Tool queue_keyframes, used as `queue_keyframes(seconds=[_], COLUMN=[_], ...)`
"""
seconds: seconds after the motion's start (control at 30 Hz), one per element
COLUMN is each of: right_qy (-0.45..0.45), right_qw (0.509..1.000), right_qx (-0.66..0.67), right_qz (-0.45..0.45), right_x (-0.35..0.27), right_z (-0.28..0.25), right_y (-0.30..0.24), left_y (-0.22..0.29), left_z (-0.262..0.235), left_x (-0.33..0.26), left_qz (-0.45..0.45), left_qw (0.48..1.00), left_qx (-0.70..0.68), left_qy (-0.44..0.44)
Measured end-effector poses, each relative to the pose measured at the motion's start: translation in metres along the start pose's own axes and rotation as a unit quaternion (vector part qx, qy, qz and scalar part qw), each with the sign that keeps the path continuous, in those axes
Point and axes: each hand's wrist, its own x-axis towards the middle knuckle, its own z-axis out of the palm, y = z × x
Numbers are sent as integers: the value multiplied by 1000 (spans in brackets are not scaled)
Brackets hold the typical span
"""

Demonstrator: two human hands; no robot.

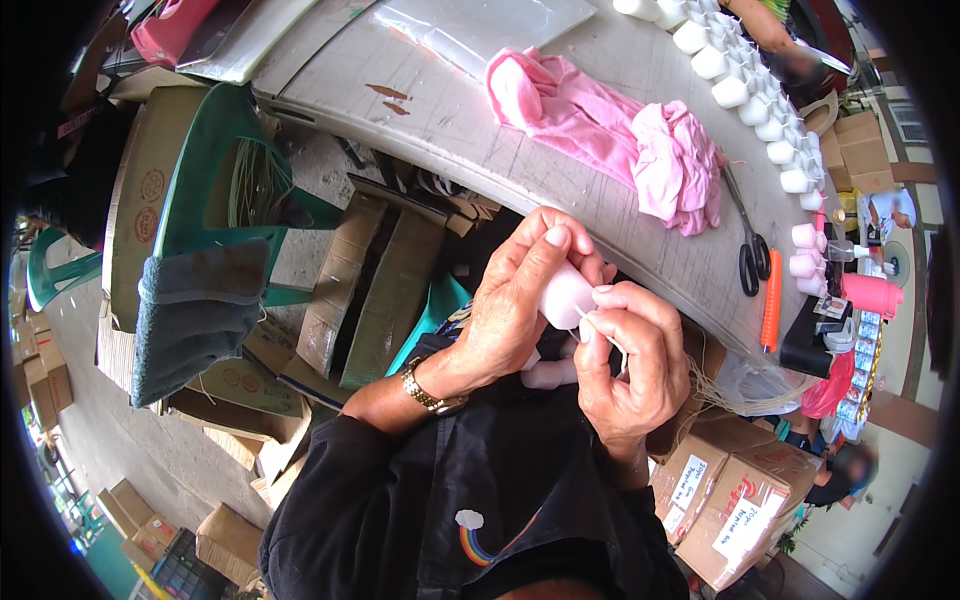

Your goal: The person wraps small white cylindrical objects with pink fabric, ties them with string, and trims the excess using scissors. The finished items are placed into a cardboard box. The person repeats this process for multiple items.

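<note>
The left hand (525, 290) curls its fingers and thumb round one pale pink, candle-like piece (565, 298), seemingly to steady it while the right hand (635, 365), just beside, pinches a thin white string (585, 313) between thumb and forefinger. Beyond both hands, the table (430, 115) carries one pink cloth (680, 165); farther to the right hand's right lie one pair of scissors (752, 235) and one orange rod (771, 305), perhaps kept within reach. Past the cloth stand rows of white pieces (732, 92), too crowded to count surely.
</note>
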Motion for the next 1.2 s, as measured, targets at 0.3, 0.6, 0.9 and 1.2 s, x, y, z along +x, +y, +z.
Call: queue_keyframes(seconds=[0.3,0.6,0.9,1.2], right_qy=[5,22,14,0], right_qw=[1000,1000,1000,999], right_qx=[2,-13,-20,-30], right_qz=[1,-2,9,14], right_x=[-2,-1,-2,-2], right_z=[3,7,7,5], right_y=[3,5,6,5], left_y=[2,-2,-4,-5], left_z=[-2,-2,-2,-4], left_x=[0,1,0,2], left_qz=[32,49,62,69], left_qw=[998,994,990,988], left_qx=[60,97,121,135], left_qy=[-5,15,26,21])
